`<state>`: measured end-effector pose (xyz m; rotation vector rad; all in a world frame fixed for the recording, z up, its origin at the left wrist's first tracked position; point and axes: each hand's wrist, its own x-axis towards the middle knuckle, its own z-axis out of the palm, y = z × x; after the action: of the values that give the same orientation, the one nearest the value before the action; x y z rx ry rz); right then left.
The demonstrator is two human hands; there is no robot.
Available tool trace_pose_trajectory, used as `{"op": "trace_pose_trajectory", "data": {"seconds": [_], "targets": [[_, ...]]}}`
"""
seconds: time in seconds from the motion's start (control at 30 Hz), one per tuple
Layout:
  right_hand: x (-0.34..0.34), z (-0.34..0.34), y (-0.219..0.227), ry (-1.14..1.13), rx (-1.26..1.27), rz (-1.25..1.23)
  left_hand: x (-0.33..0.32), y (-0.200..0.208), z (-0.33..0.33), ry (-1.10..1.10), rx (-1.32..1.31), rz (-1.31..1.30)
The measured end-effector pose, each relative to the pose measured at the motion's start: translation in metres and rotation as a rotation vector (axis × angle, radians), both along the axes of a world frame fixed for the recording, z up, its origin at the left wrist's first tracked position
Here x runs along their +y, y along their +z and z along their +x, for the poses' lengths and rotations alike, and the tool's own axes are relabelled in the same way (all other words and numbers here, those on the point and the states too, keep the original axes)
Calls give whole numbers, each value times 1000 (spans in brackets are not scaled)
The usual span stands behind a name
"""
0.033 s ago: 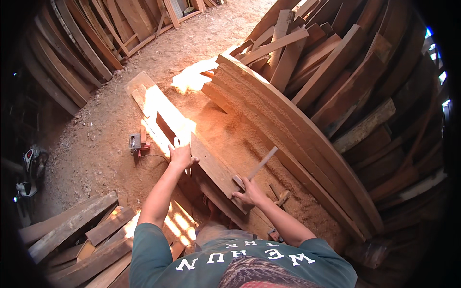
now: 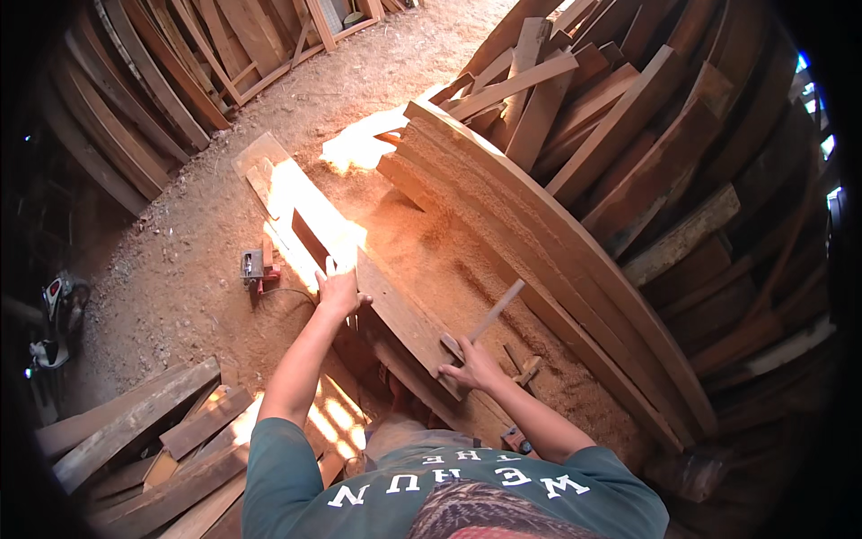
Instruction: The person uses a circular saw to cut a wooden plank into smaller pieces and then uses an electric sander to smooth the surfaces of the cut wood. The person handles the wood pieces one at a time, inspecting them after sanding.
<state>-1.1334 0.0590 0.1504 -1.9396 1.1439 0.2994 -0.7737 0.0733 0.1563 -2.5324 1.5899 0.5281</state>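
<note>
A long wooden plank (image 2: 395, 301) lies slantwise before me, its far end in strong sunlight. My left hand (image 2: 338, 292) rests on it near its middle, fingers apart and stretched forward. Near the plank's close end, my right hand (image 2: 473, 366) is closed around what looks like a try square (image 2: 496, 311). The square's thin, pale blade points away to the upper right, past the plank's edge. Its short, thick stock (image 2: 452, 346) shows by my fingertips. My palm hides part of the tool.
Thick sawn beams (image 2: 548, 234) run along the right, dusted with sawdust. Behind them leans a big heap of boards (image 2: 620, 117). A small red and grey power tool (image 2: 259, 269) with a cord sits on the ground at left. More timber (image 2: 162, 440) is piled at lower left.
My right hand and the square have shifted slightly to the right. My left hand and the plank stay where they were.
</note>
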Motion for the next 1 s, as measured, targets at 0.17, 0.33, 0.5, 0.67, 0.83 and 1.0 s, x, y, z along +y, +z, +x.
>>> {"op": "trace_pose_trajectory", "data": {"seconds": [0.17, 0.33, 0.5, 0.67, 0.83, 1.0], "targets": [[10, -18, 7, -39, -29, -30, -4, -11, -7, 16, 24, -90], [-25, 66, -18, -44, -35, -45, -15, -8, -10, 27, -38, -11], [-48, 104, -51, -89, -268, -7, -8, -56, 7, -7, -98, -79], [-6, 16, -15, -24, -107, 0, -2, -30, 6, 44, -20, 94], [17, -41, -22, 45, -31, -58, -1, -28, -2, 62, -4, 70], [-35, 85, -47, -41, -203, -111, -14, -27, 1, 53, 21, 157]]}}
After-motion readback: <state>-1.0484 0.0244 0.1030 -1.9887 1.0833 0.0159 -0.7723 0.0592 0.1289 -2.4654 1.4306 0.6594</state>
